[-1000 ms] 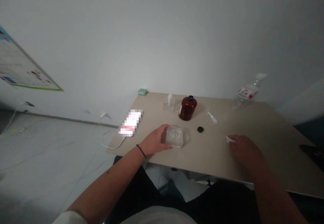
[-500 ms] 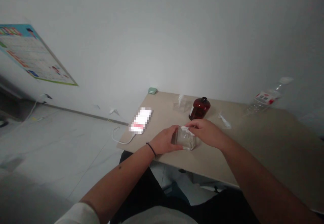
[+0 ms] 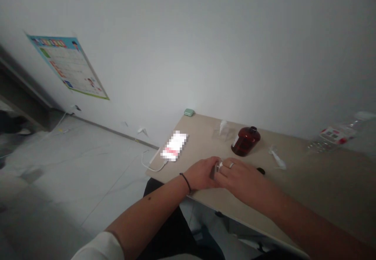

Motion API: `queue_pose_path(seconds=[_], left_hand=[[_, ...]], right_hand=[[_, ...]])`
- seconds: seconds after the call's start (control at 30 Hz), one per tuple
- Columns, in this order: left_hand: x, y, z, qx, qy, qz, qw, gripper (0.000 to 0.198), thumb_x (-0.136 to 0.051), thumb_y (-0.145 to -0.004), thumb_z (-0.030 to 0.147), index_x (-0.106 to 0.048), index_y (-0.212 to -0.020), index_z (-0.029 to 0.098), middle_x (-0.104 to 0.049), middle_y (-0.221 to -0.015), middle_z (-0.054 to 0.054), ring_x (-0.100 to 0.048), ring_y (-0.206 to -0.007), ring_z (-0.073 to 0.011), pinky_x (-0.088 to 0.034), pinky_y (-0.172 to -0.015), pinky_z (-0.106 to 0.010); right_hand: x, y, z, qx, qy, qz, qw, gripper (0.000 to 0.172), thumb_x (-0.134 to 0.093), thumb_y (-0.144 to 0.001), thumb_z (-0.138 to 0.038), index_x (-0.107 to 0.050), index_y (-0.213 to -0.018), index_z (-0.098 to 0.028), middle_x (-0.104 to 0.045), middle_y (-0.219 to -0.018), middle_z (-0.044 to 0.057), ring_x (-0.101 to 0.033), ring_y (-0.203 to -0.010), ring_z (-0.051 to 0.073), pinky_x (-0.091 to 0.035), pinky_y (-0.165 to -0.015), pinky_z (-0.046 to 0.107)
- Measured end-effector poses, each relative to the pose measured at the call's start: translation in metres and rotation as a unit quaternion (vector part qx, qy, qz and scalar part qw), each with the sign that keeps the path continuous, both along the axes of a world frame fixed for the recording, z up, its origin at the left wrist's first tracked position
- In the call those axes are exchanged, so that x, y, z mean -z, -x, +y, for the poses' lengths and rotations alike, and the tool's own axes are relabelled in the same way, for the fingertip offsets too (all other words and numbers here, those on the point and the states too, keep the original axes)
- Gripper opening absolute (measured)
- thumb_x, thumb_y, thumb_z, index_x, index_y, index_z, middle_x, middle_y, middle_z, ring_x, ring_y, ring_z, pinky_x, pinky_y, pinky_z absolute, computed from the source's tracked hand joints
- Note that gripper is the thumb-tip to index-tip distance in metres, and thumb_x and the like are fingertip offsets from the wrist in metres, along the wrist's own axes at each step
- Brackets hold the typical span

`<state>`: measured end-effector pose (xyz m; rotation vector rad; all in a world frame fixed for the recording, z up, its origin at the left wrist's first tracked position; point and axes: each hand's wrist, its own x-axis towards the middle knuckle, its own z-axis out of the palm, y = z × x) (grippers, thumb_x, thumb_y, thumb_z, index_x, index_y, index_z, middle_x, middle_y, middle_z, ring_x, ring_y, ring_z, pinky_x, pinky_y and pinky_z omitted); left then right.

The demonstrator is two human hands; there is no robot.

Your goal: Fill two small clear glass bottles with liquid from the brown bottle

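A small clear box (image 3: 219,167) is being gripped between the left hand (image 3: 201,173) and the right hand (image 3: 237,178).
Both are being curled closed around it at the near edge of the table (image 3: 323,177), beside a black cap (image 3: 261,170).

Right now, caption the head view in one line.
Left hand and right hand cup a clear object beside a brown glass bottle.

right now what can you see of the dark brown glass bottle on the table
The amber glass bottle is dark reddish-brown, with rounded shoulders, a short narrow neck and a pale label on the side toward the left. It stands upright near the far edge of the beige table. Only the table touches it; the right hand is just in front, not touching.
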<state>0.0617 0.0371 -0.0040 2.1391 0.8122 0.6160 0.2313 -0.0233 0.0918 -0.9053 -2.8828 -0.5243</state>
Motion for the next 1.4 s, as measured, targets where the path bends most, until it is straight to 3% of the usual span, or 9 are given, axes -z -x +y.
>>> queue_pose_path(seconds=[0.17, 0.37, 0.47, 0.67, 0.87, 1.0, 1.1, 1.3, 1.4], left_hand=[[-0.005, 0.001, -0.004, -0.013, -0.004, 0.017, 1.000, 0.070, -0.085, -0.071, 0.033, -0.054, -0.132, 0.019, -0.071, -0.120, -0.013, -0.069, -0.108, -0.0328, -0.054, -0.097, -0.046], [-0.008, 0.002, -0.005, -0.013, 0.001, 0.030, 0.999, 0.078, -0.089, -0.071, 0.040, -0.052, -0.135, 0.019, -0.068, -0.128, -0.015, -0.067, -0.114, -0.0341, -0.052, -0.100, -0.046], [-0.008, 0.003, -0.005, -0.006, 0.003, 0.027, 1.000, 0.080, -0.089, -0.071, 0.041, -0.050, -0.138, 0.019, -0.067, -0.131, -0.016, -0.065, -0.118, -0.0347, -0.051, -0.103, -0.047], [-0.006, 0.003, -0.006, -0.016, 0.008, 0.039, 0.999, 0.076, -0.087, -0.073, 0.035, -0.049, -0.137, 0.019, -0.066, -0.132, -0.015, -0.064, -0.121, -0.0346, -0.049, -0.106, -0.047], [-0.006, 0.003, -0.007, -0.011, 0.009, 0.042, 0.999, 0.074, -0.086, -0.074, 0.033, -0.048, -0.135, 0.017, -0.067, -0.127, -0.015, -0.065, -0.115, -0.0343, -0.051, -0.101, -0.047], [-0.006, 0.003, -0.007, -0.005, 0.008, 0.026, 1.000, 0.076, -0.086, -0.074, 0.036, -0.047, -0.137, 0.019, -0.065, -0.131, -0.015, -0.064, -0.118, -0.0331, -0.049, -0.104, -0.047], [-0.005, 0.003, -0.006, -0.008, 0.006, 0.027, 1.000, 0.077, -0.087, -0.073, 0.035, -0.047, -0.138, 0.021, -0.065, -0.134, -0.014, -0.064, -0.120, -0.0330, -0.049, -0.106, -0.048], [-0.004, 0.003, -0.006, -0.011, -0.001, 0.031, 0.999, 0.072, -0.087, -0.073, 0.034, -0.051, -0.134, 0.021, -0.066, -0.129, -0.013, -0.065, -0.117, -0.0331, -0.050, -0.103, -0.047], [-0.005, 0.002, -0.005, -0.012, -0.003, 0.034, 0.999, 0.075, -0.088, -0.072, 0.034, -0.051, -0.135, 0.020, -0.066, -0.130, -0.014, -0.065, -0.119, -0.0337, -0.050, -0.104, -0.047]], right_hand=[[0.007, -0.015, -0.033, -0.012, -0.105, -0.028, 0.994, 0.016, -0.061, -0.089, -0.009, -0.073, -0.092, -0.020, -0.077, -0.088, 0.008, -0.070, -0.089, 0.026, -0.053, -0.092, 0.040], [0.027, -0.050, -0.032, 0.035, -0.080, 0.061, 0.994, 0.025, -0.055, -0.091, -0.005, -0.072, -0.102, -0.019, -0.079, -0.099, 0.009, -0.070, -0.095, 0.024, -0.054, -0.090, 0.037], [0.041, -0.082, -0.022, 0.163, -0.065, 0.136, 0.975, 0.030, -0.048, -0.095, -0.007, -0.072, -0.107, -0.018, -0.079, -0.101, 0.011, -0.071, -0.096, 0.024, -0.055, -0.089, 0.037], [0.064, -0.164, -0.020, 0.474, -0.022, 0.231, 0.850, 0.035, -0.041, -0.095, -0.023, -0.075, -0.103, -0.018, -0.079, -0.102, 0.014, -0.073, -0.093, 0.029, -0.056, -0.086, 0.044], [0.052, -0.140, -0.023, 0.489, 0.032, 0.159, 0.857, 0.037, -0.043, -0.093, -0.021, -0.076, -0.110, -0.018, -0.074, -0.126, 0.016, -0.068, -0.117, 0.029, -0.046, -0.104, 0.044], [0.049, -0.106, -0.004, 0.506, 0.112, 0.113, 0.848, 0.042, -0.052, -0.096, -0.039, -0.068, -0.128, -0.017, -0.078, -0.112, 0.019, -0.073, -0.103, 0.033, -0.046, -0.095, 0.050], [0.055, -0.101, 0.011, 0.509, 0.139, 0.128, 0.840, 0.033, -0.056, -0.093, -0.028, -0.071, -0.119, -0.016, -0.079, -0.104, 0.018, -0.074, -0.099, 0.032, -0.046, -0.094, 0.049], [0.046, -0.090, 0.005, 0.434, 0.180, 0.258, 0.844, 0.029, -0.047, -0.099, -0.032, -0.069, -0.115, -0.022, -0.077, -0.110, 0.008, -0.072, -0.098, 0.020, -0.052, -0.089, 0.033], [0.041, -0.068, -0.005, 0.339, 0.198, 0.477, 0.786, 0.020, -0.060, -0.091, -0.042, -0.065, -0.099, -0.024, -0.076, -0.097, 0.006, -0.071, -0.089, 0.020, -0.054, -0.083, 0.033]])
